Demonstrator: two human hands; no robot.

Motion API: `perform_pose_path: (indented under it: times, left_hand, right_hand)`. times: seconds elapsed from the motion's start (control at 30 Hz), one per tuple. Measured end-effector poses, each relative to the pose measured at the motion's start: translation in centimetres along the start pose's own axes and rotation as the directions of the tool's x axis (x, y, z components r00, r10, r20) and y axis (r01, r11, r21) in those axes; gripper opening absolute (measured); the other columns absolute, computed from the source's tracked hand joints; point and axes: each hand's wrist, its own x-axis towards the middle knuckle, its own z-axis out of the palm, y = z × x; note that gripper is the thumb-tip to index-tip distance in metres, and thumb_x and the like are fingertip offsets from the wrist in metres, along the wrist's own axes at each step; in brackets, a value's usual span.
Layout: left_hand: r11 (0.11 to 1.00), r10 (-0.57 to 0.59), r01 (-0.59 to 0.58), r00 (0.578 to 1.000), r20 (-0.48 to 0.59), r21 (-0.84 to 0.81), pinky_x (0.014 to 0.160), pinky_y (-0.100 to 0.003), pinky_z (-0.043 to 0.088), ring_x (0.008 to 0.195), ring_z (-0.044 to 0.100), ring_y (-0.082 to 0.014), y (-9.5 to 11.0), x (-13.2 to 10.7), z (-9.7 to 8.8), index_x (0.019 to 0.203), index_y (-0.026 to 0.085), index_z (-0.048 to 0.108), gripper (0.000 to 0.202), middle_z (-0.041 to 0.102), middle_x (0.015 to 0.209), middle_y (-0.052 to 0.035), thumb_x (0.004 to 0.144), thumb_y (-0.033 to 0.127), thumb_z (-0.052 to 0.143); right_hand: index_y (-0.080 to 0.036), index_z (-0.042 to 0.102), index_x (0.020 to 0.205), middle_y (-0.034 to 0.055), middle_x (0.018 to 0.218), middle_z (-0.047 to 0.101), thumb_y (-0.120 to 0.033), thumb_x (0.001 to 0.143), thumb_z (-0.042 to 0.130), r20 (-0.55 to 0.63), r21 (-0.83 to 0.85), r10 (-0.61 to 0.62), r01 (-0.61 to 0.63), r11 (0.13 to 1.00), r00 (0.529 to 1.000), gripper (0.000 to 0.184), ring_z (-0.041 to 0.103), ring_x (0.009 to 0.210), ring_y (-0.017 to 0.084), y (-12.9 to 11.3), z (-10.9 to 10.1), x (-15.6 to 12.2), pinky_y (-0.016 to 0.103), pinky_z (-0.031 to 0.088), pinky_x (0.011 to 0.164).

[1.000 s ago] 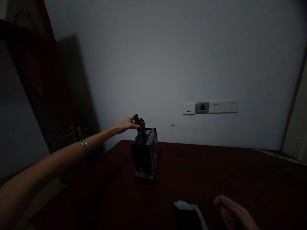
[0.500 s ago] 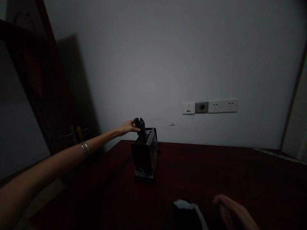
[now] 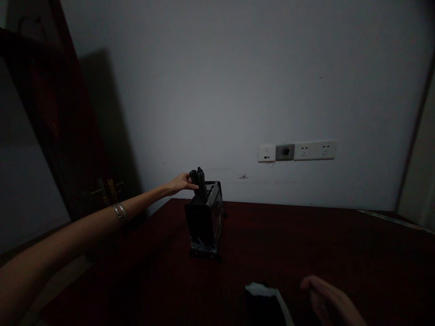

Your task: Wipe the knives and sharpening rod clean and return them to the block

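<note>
A dark knife block point(image 3: 205, 222) with black end panels stands on the table, and several black handles rise from its slotted top. My left hand point(image 3: 181, 182) reaches out to it, thumb and fingers closed on the leftmost black knife handle point(image 3: 193, 179). Another black handle point(image 3: 202, 184) stands right beside those fingers. Whatever blades there are stay hidden inside the block. Low on the right, my right hand point(image 3: 331, 296) hovers loosely bent, fingers apart, with nothing visible in it. Left of it is a black object with a pale edge point(image 3: 261, 290), cut off by the bottom of the view.
The dark red table point(image 3: 288, 240) meets a grey wall point(image 3: 220, 90) at the back. A row of sockets point(image 3: 314, 150) is set in the wall. To the left is a dark door point(image 3: 68, 113) with a handle point(image 3: 105, 189). A pale strip point(image 3: 390, 217) lies along the right rear edge.
The leftmost knife handle sits slightly lower in the block, my left hand still closed on it. My right hand and the black object have barely moved.
</note>
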Motion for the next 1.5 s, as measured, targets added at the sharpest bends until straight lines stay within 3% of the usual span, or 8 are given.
perform_pose_path:
  times: [0.2,0.8,1.07,1.3,1.5]
  left_hand:
    - [1.0,-0.007,0.007,1.0,0.002,0.004,0.073,-0.03,0.046,0.071,0.06,-0.0152,-0.3,0.2,-0.1,0.077,0.009,0.061,0.029,0.066,0.073,-0.0043,0.053,0.015,0.075]
    - [1.0,-0.025,0.025,1.0,0.006,-0.005,0.079,-0.034,0.044,0.077,0.061,-0.0193,-0.8,0.1,-0.3,0.08,0.008,0.063,0.031,0.066,0.074,-0.0058,0.053,0.019,0.075]
    - [0.997,-0.033,0.037,0.998,0.059,-0.067,0.084,-0.035,0.043,0.083,0.063,-0.019,-0.2,-0.4,-0.3,0.09,0.011,0.059,0.038,0.068,0.082,-0.0068,0.055,0.017,0.074]
    - [0.997,-0.066,0.069,0.994,0.086,-0.039,0.076,-0.03,0.045,0.08,0.063,-0.0183,0.7,-1.0,-0.9,0.096,0.009,0.059,0.044,0.069,0.086,-0.0106,0.055,0.016,0.073]
    - [0.994,-0.099,0.102,0.991,0.091,-0.028,0.071,-0.027,0.046,0.081,0.063,-0.0173,1.5,-1.7,-1.5,0.102,0.01,0.06,0.047,0.068,0.089,-0.0114,0.057,0.015,0.072]
  right_hand:
    - [-0.017,0.059,0.075,-0.0033,0.041,0.045,-0.063,0.079,0.036,-0.01,-0.013,-0.013,0.013,1.0,1.0,0.051,0.038,0.037,0.01,0.3,0.0,0.0,0.023,0.028,0.039]
    - [-0.017,0.059,0.074,-0.0034,0.04,0.047,-0.068,0.073,0.042,-0.011,0.012,0.03,-0.03,0.999,0.999,0.053,0.039,0.035,0.009,-0.1,0.1,0.0,0.022,0.025,0.037]
    - [-0.017,0.061,0.073,-0.0028,0.037,0.045,-0.07,0.07,0.042,0.013,-0.004,-0.041,0.041,0.999,0.999,0.057,0.04,0.033,0.011,-0.5,0.2,0.2,0.022,0.027,0.035]
    - [-0.017,0.06,0.077,-0.0031,0.04,0.048,-0.063,0.078,0.04,0.026,0.015,-0.031,0.031,0.999,0.999,0.051,0.041,0.035,0.01,0.5,-0.4,0.4,0.021,0.027,0.036]
    - [-0.016,0.06,0.076,-0.0031,0.038,0.046,-0.066,0.075,0.039,0.016,0.0,-0.03,0.03,1.0,0.999,0.054,0.038,0.032,0.009,0.0,0.0,0.1,0.022,0.024,0.035]
